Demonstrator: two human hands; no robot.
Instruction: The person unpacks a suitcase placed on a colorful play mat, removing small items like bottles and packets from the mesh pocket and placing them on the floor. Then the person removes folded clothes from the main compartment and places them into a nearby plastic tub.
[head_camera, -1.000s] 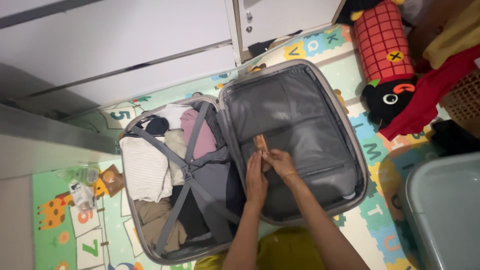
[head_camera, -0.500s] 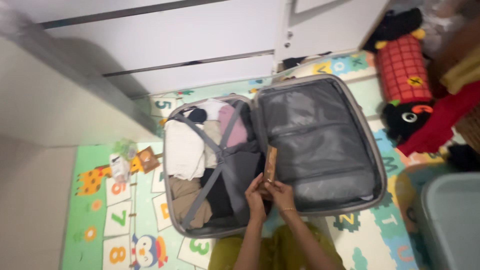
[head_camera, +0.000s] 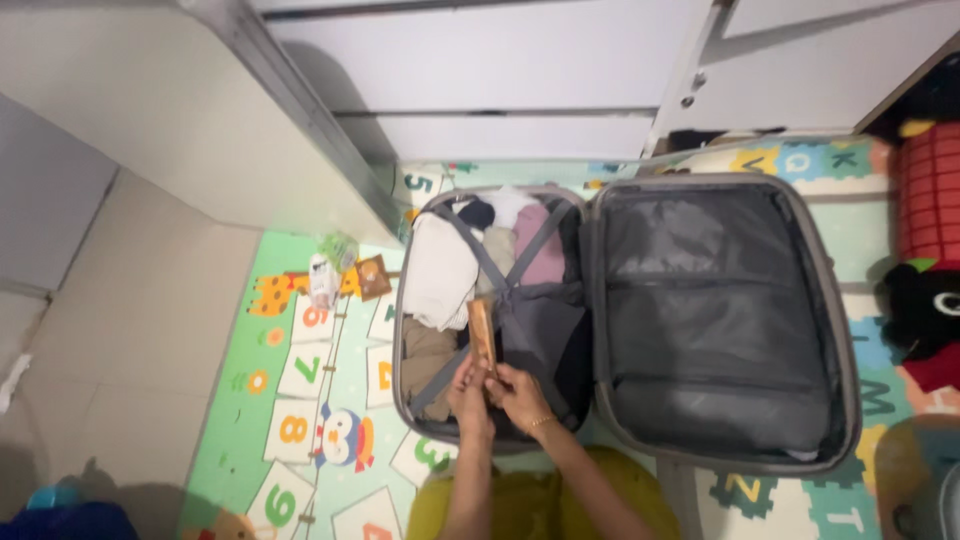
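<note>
My left hand (head_camera: 468, 388) and right hand (head_camera: 515, 392) both close on the near end of a slim brown packet (head_camera: 482, 335) over the suitcase's (head_camera: 600, 330) packed left half — I'd lay it flat along the grey straps (head_camera: 500, 275), beside the folded clothes (head_camera: 438, 270), not on the empty lid side.

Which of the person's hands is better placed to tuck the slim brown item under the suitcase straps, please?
Probably the left hand: it grips the brown item nearer the crossed straps; the right hand holds only its lower end.
</note>
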